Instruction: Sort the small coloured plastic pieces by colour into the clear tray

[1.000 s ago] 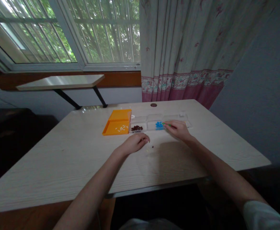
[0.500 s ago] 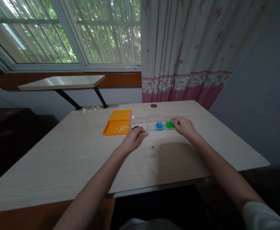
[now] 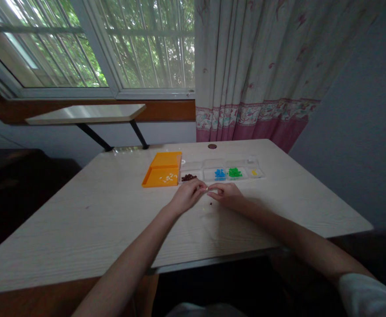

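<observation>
My left hand [image 3: 190, 194] pinches a tiny whitish piece [image 3: 207, 189] between thumb and fingertips above the table. Right against it, the fingertips of my right hand [image 3: 227, 193] close around the same spot; whether they hold a piece of their own is too small to see. Just behind the hands stand clear plastic boxes with small pieces: dark brown pieces [image 3: 189, 177], blue pieces [image 3: 219, 174], green pieces [image 3: 235, 172] and a few yellow pieces [image 3: 254, 172]. On the table below the fingers lies one small dark piece [image 3: 211, 204].
An open orange case [image 3: 153, 177] with scattered white pieces [image 3: 168, 178] lies left of the clear boxes. A raised shelf [image 3: 90, 113] on black supports stands at the table's back left. Behind are a barred window and a curtain [image 3: 255, 66].
My right hand has moved left and toward me, from the green pieces to my left fingertips. My left hand has shifted slightly toward me and right, uncovering the brown pieces.
</observation>
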The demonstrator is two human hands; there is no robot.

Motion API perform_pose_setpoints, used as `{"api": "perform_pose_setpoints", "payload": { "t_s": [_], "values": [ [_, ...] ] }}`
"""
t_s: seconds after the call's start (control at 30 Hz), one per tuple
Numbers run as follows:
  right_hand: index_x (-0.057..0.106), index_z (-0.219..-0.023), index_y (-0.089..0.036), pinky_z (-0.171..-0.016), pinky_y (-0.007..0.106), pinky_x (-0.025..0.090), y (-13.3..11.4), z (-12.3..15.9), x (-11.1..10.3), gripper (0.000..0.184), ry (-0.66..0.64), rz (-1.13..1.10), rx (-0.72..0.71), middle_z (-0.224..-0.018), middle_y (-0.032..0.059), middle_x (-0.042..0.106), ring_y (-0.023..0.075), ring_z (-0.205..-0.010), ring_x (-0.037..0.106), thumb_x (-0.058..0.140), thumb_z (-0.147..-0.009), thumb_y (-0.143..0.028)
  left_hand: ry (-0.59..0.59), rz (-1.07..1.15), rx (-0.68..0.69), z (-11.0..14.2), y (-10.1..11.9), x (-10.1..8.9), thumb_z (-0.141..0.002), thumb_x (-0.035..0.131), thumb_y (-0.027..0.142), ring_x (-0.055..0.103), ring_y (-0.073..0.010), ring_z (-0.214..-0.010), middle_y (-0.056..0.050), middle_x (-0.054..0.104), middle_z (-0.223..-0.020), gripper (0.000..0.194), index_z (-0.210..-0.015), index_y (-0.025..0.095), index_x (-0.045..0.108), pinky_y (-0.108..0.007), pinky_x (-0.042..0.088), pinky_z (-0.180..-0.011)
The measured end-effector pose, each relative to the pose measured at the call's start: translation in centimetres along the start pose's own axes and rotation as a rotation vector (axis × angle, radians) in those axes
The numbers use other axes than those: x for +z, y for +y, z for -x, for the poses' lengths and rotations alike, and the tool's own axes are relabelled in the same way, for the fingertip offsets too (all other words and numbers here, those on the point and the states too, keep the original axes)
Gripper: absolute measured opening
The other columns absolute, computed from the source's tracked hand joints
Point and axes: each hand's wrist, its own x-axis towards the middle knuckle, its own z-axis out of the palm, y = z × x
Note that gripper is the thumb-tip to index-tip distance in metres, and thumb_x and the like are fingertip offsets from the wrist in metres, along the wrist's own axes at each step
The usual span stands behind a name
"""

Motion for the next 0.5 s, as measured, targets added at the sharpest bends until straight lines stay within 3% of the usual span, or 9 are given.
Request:
{"api": "perform_pose_setpoints", "payload": {
  "t_s": [0.33, 0.5],
  "values": [
    [0.069, -0.085, -0.024, -0.053, 0.017, 0.037, 0.6, 0.2, 0.1, 0.02, 0.111, 0.048, -0.203, -0.064, -0.0022, 0.067, 0.007, -0.05, 0.053, 0.055, -0.079, -0.036, -0.02, 0.057, -0.022, -0.1, 0.4, 0.0, -0.083, 0.052, 0.034, 0.052, -0.011, -0.067, -0.004, 0.061, -0.077, 0.022, -0.084, 0.014, 0.062, -0.021, 0.039, -0.062],
    [0.069, -0.086, -0.023, -0.052, 0.018, 0.037, 1.2, 0.0, -0.5, 0.02, 0.121, 0.076, -0.187, -0.059, -0.0026, 0.065, 0.0075, -0.048, 0.052, 0.054, -0.08, -0.035, -0.057, 0.085, -0.078, -0.1, 0.1, -0.4, -0.082, 0.052, 0.033, 0.048, -0.0088, -0.058, -0.001, 0.058, -0.068, 0.022, -0.083, 0.014, 0.062, -0.019, 0.035, -0.053]
  ]
}}
